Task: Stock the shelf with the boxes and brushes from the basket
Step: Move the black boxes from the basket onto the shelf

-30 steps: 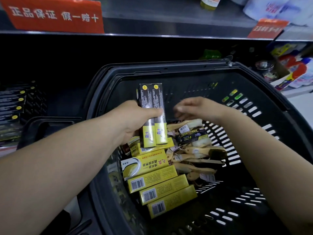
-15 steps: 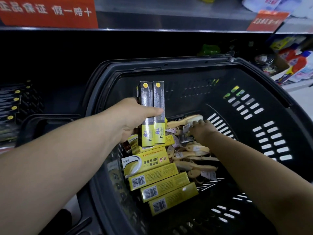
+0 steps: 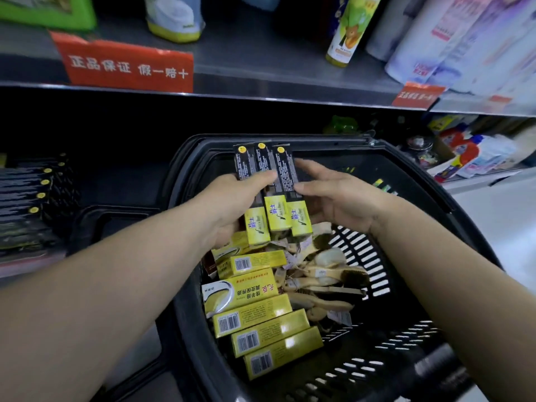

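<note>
Three black-and-yellow boxes (image 3: 268,192) stand upright side by side above the black basket (image 3: 429,198). My left hand (image 3: 232,207) grips the left two from the side. My right hand (image 3: 327,198) holds the third box against them with thumb and fingers. Down in the basket lie several yellow boxes (image 3: 261,320) with barcodes on the left and a pile of wooden brushes (image 3: 322,280) with paper tags on the right.
A row of the same black boxes (image 3: 32,195) lies on the dark lower shelf at the left. The upper shelf edge (image 3: 261,97) carries red signs (image 3: 130,68), bottles and packs. More bright packages (image 3: 470,155) sit at the right.
My right hand came up out of the brush pile with a third box and set it against the two in my left hand. The view tilted up toward the upper shelf.
</note>
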The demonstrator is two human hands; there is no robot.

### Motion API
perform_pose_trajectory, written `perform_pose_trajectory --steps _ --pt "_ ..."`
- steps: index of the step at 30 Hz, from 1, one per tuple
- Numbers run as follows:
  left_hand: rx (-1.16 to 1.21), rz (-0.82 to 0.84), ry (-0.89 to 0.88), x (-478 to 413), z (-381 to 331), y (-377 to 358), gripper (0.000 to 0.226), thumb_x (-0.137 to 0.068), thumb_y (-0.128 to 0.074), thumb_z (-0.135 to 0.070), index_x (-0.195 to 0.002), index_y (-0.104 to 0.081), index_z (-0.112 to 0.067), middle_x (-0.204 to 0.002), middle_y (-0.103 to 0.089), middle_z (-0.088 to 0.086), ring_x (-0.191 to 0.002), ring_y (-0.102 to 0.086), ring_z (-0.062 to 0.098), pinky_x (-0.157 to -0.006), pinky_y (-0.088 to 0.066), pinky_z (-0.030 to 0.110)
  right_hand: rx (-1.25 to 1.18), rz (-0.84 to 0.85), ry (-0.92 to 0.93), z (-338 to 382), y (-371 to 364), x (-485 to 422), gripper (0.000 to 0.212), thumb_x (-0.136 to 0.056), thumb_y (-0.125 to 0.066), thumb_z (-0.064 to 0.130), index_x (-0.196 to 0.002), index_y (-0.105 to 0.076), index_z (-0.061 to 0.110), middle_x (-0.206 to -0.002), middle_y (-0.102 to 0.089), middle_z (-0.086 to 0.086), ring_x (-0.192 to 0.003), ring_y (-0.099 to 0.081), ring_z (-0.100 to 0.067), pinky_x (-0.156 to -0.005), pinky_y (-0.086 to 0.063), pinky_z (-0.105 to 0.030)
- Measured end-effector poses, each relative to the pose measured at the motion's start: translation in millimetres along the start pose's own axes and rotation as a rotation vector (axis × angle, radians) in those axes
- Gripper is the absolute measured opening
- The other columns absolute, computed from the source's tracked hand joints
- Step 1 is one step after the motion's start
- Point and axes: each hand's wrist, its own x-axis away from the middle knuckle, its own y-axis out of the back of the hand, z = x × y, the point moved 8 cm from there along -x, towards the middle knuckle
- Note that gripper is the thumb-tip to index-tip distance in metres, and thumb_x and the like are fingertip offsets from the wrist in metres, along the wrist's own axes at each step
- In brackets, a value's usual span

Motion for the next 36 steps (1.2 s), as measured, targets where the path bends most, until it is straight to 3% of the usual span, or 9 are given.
perform_pose_trajectory --steps 4,7,10,15,19,24,28,31,36 --pt "0.011 0.092 -0.056 25.6 -20.9 8.7 0.032 -0.072 -0.077 -0.031 -0.099 -0.067 -0.017 -0.087 -0.075 0.006 -0.079 -0.072 0.024 -0.069 -0.059 0.039 -0.058 -0.015 0.076 24.7 -19.3 16.9 0.093 -0.076 -0.067 0.025 -0.145 -0.009 0.045 -0.118 -0.064 -0.018 -0.102 -0.062 -0.038 -0.076 -0.056 -0.043" --pt "0.024 0.176 -0.055 53.7 -22.6 20.9 0.041 -0.064 -0.077 -0.026 -0.102 -0.066 -0.014 -0.084 -0.075 0.009 -0.069 -0.072 0.023 -0.055 -0.056 0.033 -0.027 0.046 0.091 36.3 -43.8 25.1 0.085 -0.076 -0.069 0.024 -0.139 -0.018 0.050 -0.109 -0.068 -0.010 -0.095 -0.065 -0.031 -0.068 -0.056 -0.037" --pt "-0.003 0.180 -0.073 80.4 -22.8 39.8 0.053 -0.057 -0.077 -0.027 -0.106 -0.065 -0.014 -0.088 -0.075 0.010 -0.072 -0.073 0.022 -0.056 -0.057 0.033 0.005 0.101 0.121 48.6 -71.5 30.5 0.076 -0.073 -0.073 0.021 -0.136 -0.033 0.036 -0.102 -0.069 -0.003 -0.094 -0.068 -0.022 -0.066 -0.055 -0.031" --pt "-0.040 0.160 -0.077 118.6 -20.8 81.6 0.043 -0.058 -0.077 -0.028 -0.099 -0.069 -0.015 -0.087 -0.075 0.011 -0.069 -0.072 0.024 -0.053 -0.056 0.034 -0.003 0.100 0.153 66.7 -112.1 29.5 0.060 -0.064 -0.073 0.021 -0.117 -0.045 0.021 -0.100 -0.068 0.000 -0.087 -0.069 -0.018 -0.064 -0.057 -0.032" --pt "-0.080 0.072 -0.042 139.2 -14.2 140.2 0.048 -0.055 -0.080 -0.031 -0.098 -0.069 -0.014 -0.091 -0.074 0.014 -0.076 -0.071 0.030 -0.062 -0.058 0.042 0.096 0.047 0.189 78.6 -143.3 18.8 0.057 -0.056 -0.077 0.037 -0.105 -0.051 0.023 -0.085 -0.069 0.005 -0.075 -0.068 -0.014 -0.056 -0.056 -0.029" --pt "-0.075 -0.187 -0.005 149.3 -2.3 237.9 0.041 -0.066 -0.078 -0.025 -0.101 -0.062 -0.012 -0.077 -0.073 0.010 -0.067 -0.068 0.026 -0.052 -0.051 0.029 0.301 -0.061 0.217 93.1 -170.7 -8.4 0.030 -0.069 -0.077 0.039 -0.076 -0.055 0.019 -0.067 -0.066 0.004 -0.056 -0.058 -0.008 -0.049 -0.045 -0.018" --pt "-0.133 -0.312 0.012 146.4 14.1 297.4 0.033 -0.073 -0.077 -0.026 -0.100 -0.059 -0.021 -0.089 -0.068 0.001 -0.083 -0.063 0.018 -0.072 -0.050 0.030 0.374 -0.072 0.256 100.8 -206.8 -45.5 0.018 -0.074 -0.074 0.034 -0.080 -0.067 0.019 -0.075 -0.066 0.005 -0.070 -0.060 -0.005 -0.068 -0.044 -0.014" --pt "-0.192 -0.348 0.032 140.5 26.2 328.1 0.051 -0.070 -0.080 -0.032 -0.114 -0.057 -0.019 -0.109 -0.065 0.003 -0.104 -0.059 0.021 -0.097 -0.045 0.039 0.463 -0.082 0.273 104.7 -237.7 -79.7 0.021 -0.076 -0.075 0.029 -0.085 -0.068 0.012 -0.069 -0.064 0.006 -0.061 -0.057 0.001 -0.062 -0.042 -0.009" --pt "-0.190 -0.366 0.124 128.4 52.4 360.7 0.071 -0.065 -0.083 -0.038 -0.123 -0.050 -0.013 -0.121 -0.059 0.002 -0.109 -0.055 0.020 -0.096 -0.043 0.037 0.517 -0.196 0.272 100.5 -261.2 -152.5 0.028 -0.079 -0.074 0.028 -0.095 -0.060 0.010 -0.087 -0.062 -0.006 -0.079 -0.057 -0.017 -0.072 -0.043 -0.027"
